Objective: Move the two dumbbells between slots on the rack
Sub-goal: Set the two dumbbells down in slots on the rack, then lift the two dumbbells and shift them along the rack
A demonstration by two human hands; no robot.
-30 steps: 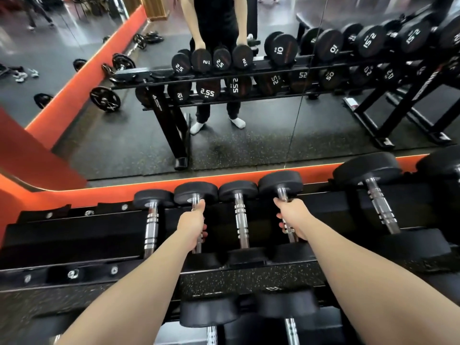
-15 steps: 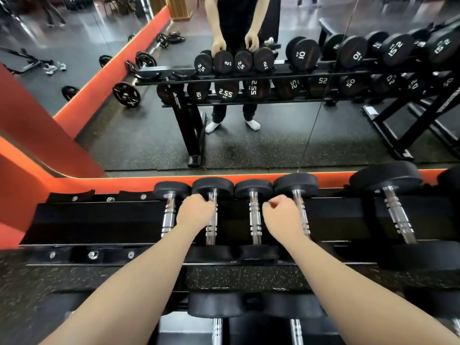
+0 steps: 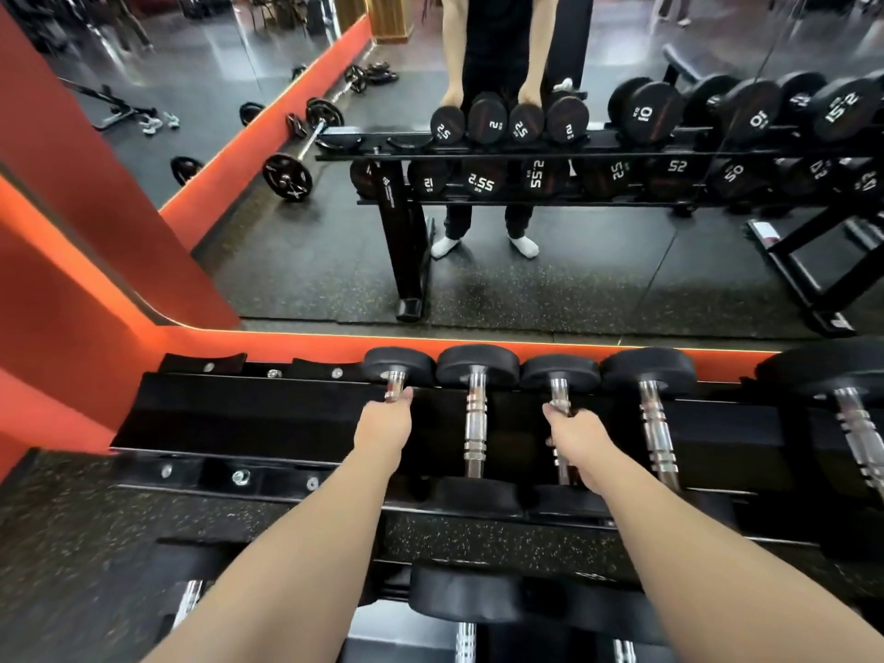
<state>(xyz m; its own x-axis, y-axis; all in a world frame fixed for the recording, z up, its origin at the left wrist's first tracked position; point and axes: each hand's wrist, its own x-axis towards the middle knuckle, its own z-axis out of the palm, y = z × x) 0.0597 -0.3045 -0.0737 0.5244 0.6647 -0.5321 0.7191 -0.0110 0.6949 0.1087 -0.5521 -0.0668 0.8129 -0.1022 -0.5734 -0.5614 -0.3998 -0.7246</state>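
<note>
Fingers of your left hand wrap the leftmost dumbbell's handle; your right hand grips the third dumbbell, both resting on the rack's top tier. Lift straight up, wrists firm, to clear the neighbour between them. Empty cradles lie open to the left; the mirror sits close behind.
</note>
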